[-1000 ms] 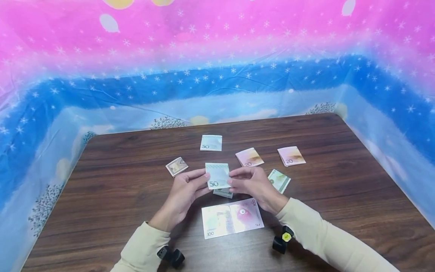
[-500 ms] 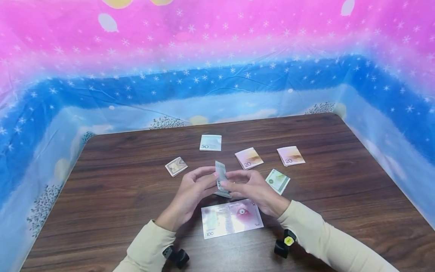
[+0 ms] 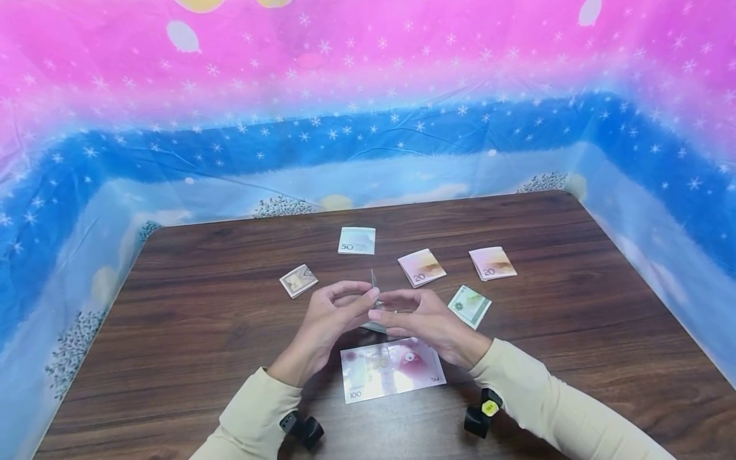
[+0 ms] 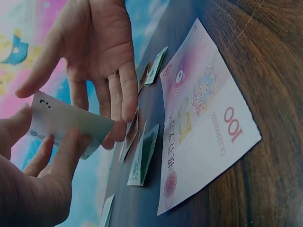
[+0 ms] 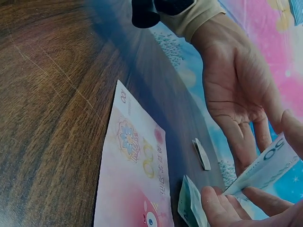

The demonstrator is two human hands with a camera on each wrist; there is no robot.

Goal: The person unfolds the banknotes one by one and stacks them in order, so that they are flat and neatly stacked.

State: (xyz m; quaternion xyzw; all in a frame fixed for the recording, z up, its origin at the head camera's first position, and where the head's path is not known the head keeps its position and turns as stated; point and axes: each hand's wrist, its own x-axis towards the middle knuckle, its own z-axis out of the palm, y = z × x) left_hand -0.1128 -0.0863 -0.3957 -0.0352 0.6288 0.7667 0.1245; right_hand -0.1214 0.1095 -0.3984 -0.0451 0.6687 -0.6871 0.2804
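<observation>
A folded green 50 banknote (image 4: 66,116) is held up between both hands, nearly edge-on in the head view. My left hand (image 3: 323,326) pinches it between thumb and fingers from one side. From the other side, my right hand (image 3: 434,322) holds it, thumb and fingers at its edges. Below the hands, another folded green banknote (image 4: 143,158) stands on the table, mostly hidden in the head view. Closer to me lies a pink 100 banknote (image 3: 374,377), unfolded with a crease across its middle.
Further back on the wooden table (image 3: 201,332) are a folded 50 banknote (image 3: 356,241), two folded 20 banknotes, one in the middle (image 3: 421,267) and one at right (image 3: 492,263), a brownish folded note (image 3: 298,282) and a green one (image 3: 470,306). A printed cloth (image 3: 368,128) surrounds the table.
The held 50 banknote, facing the head camera a second ago, has turned edge-on. Both hands have come closer together around it. The notes on the table have stayed put.
</observation>
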